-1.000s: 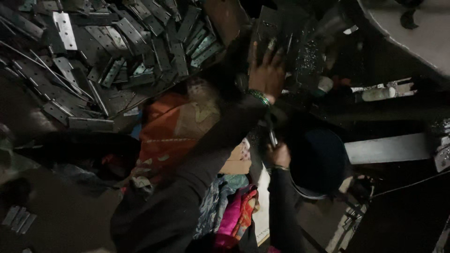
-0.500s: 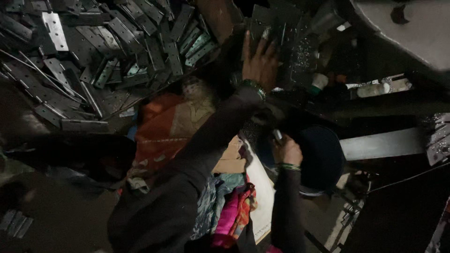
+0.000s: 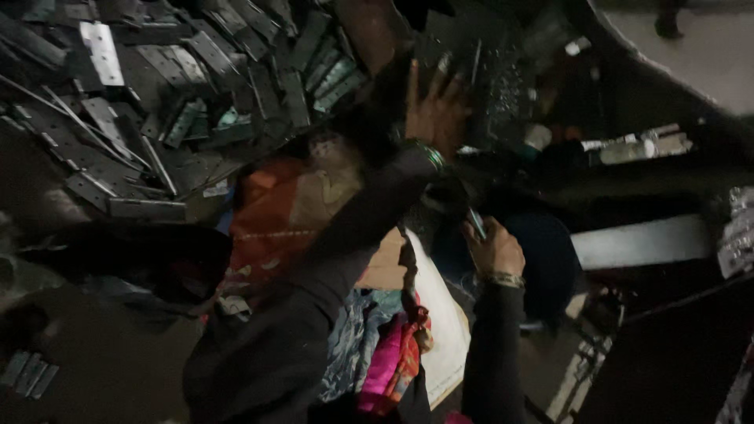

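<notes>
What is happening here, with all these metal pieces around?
A person in dark sleeves works over a dim, cluttered spot. The left hand is stretched forward with fingers spread, at a dark perforated metal piece. The right hand is lower, gripping a small thin object; what it is cannot be told. A heap of flat metal hinge plates lies at the left, and colourful cloth is below the arms.

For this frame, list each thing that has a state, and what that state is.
left hand: fingers spread, reaching up onto dark metal parts; whether it grips one is unclear
right hand: closed around a small thin object
metal plates: loose, heaped and overlapping
white bottle: lying on its side
colourful cloth: bunched in the lap
</notes>
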